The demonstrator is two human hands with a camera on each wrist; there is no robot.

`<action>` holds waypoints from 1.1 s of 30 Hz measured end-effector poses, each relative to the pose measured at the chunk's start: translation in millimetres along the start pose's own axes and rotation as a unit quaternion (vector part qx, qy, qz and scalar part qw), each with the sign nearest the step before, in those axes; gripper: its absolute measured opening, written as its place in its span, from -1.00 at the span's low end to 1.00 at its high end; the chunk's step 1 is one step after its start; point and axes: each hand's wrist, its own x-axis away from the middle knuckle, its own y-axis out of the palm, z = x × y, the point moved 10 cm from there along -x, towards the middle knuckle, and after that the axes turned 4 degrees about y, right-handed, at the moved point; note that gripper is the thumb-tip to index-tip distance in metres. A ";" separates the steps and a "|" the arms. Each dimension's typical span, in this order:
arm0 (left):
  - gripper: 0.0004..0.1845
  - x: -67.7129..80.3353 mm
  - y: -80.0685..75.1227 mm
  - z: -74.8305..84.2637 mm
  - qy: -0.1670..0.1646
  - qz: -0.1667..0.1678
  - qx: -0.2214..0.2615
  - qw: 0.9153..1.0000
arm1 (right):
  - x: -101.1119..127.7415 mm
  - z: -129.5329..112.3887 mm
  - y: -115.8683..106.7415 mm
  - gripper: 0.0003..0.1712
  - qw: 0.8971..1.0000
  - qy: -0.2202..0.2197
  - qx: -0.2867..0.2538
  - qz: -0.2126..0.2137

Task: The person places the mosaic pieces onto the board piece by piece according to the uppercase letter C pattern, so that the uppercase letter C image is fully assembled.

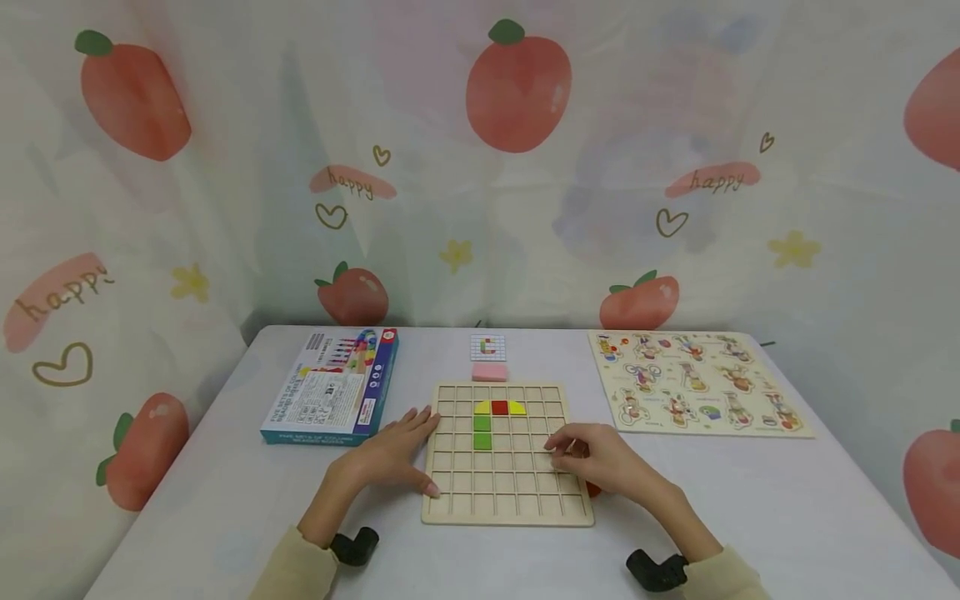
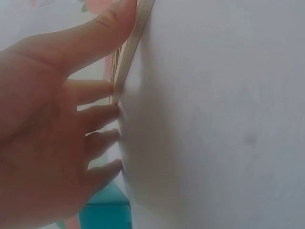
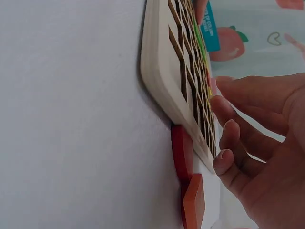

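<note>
Wooden grid board [image 1: 507,492] — square cells, both hands at edges

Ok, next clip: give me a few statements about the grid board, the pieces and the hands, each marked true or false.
1. The left hand rests with straight fingers against the left edge of the wooden grid board. True.
2. The board's cells are all filled. False: only a few hold pieces, a red piece between two yellow ones, and two green pieces below.
3. Red pieces lie on the table beside the board's edge, near the right hand. True.
4. The blue box lies right of the board. False: it lies to its left.
</note>
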 end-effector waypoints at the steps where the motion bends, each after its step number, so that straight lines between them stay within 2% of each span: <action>1: 0.21 0.0 0.0 -0.1 0.000 0.001 0.001 1.000 | 2.5 3.1 -1.7 -0.85 1.000 0.004 0.000 0.000; 8: 0.21 0.2 1.5 0.8 0.006 -0.002 0.000 1.000 | 16.8 25.4 -15.6 -0.84 0.999 0.033 0.010 0.012; 14: 0.20 1.0 -0.5 0.0 0.008 0.001 -0.003 1.000 | 22.2 30.4 -21.2 -0.85 1.000 0.009 0.018 0.015; 23: 0.20 1.2 -1.1 1.0 0.009 0.001 -0.005 1.000 | 30.4 32.8 -21.3 -0.81 1.000 -0.016 0.019 -0.005; 29: 0.21 0.1 -0.3 0.7 0.005 -0.001 -0.006 1.000 | 33.1 34.5 -17.4 -0.69 0.999 -0.014 0.020 -0.024; 33: 0.20 -1.1 0.8 0.5 0.006 -0.005 -0.008 1.000 | 34.4 34.0 -16.2 -0.71 0.999 -0.014 0.031 -0.027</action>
